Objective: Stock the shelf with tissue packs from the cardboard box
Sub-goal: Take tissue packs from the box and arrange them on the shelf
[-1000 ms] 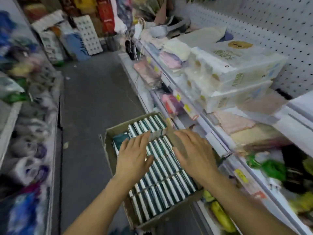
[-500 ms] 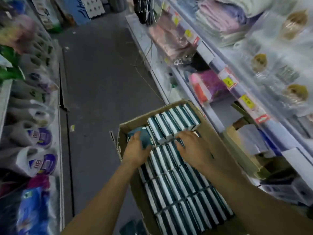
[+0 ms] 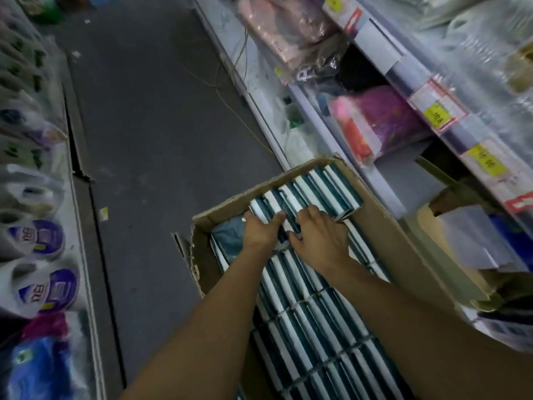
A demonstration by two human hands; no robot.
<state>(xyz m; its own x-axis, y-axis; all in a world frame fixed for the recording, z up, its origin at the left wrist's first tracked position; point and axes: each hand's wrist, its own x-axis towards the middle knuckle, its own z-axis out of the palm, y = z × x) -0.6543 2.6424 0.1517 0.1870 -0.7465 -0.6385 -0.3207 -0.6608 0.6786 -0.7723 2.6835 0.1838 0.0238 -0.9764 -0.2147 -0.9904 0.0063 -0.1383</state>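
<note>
The near rows of tissue packs (image 3: pixel 305 321) lie under both forearms, standing on edge and packed tight in the cardboard box (image 3: pixel 403 241), well behind the fingers. Nothing there is being handled.

At the fingertips the risk begins. The left hand (image 3: pixel 261 230) has its fingers curled down over the top edges of a few packs in the far row (image 3: pixel 305 192), thumb side towards the right hand — it grips them from above. The right hand (image 3: pixel 320 232) sits just beside it, fingers bent and dug down between packs; it looks to be pinching or prising a bundle, though motion blur hides how firmly it holds. The far row runs from under the fingers away towards the far corner of the box.

What could go wrong, as a judgement:
- The packs are slim and slick-wrapped, pressed close together. A pull on only a few could drag neighbours up, and these would topple or slip out of the grip.
- If the two hands clamp unevenly, the middle packs of a bundle could drop out on the lift.
- Left of the left fingers a darker teal pack (image 3: pixel 230 238) lies flat in a gap — the row may lean into that gap once loosened.

Beyond and to the right of the fingers stands the shelf (image 3: pixel 383 171), its lower level crowded with bagged goods, so a wide bundle could snag on the shelf edge.
</note>
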